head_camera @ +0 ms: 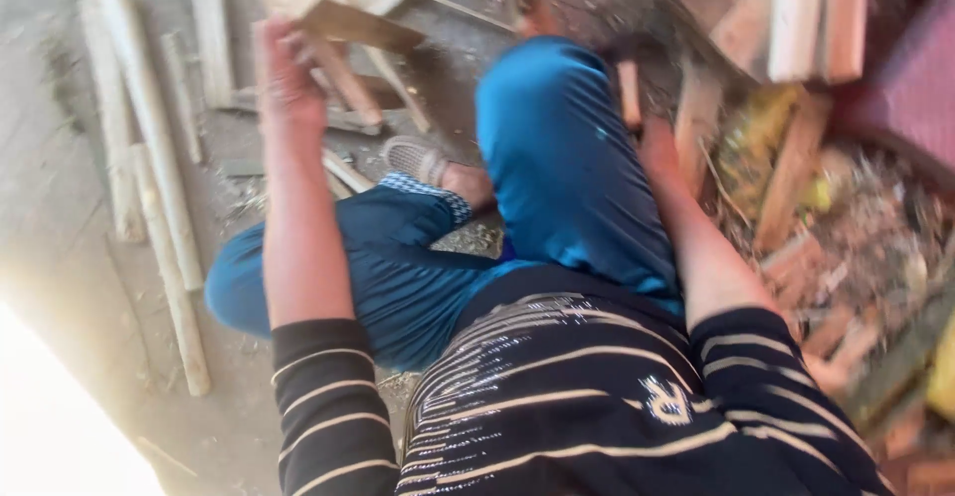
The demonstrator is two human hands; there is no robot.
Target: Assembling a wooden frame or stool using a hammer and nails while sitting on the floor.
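Wooden offcut point(343, 23), flat and angular, is clasped at its near edge by the left hand point(284, 68), above the scrap pile point(368, 88). Right hand point(657, 143), blurred behind the blue knee point(557, 148): grip cannot be told. Advisable: lift clear before turning.

Pale round wooden poles point(149, 148) lie side by side on a dusty concrete floor point(60, 98) at the left of the scene, one of them reaching down toward a patch of glaring sunlight point(50, 426). Sawn boards point(806, 18) are stacked at the upper right, just beside a dark red mat point(910, 68). Below them, reddish wood offcuts point(791, 173) and shavings point(875, 227) lie heaped in a loose litter. A grey woven slipper point(416, 160) rests on the ground near the middle, blurred by camera motion.
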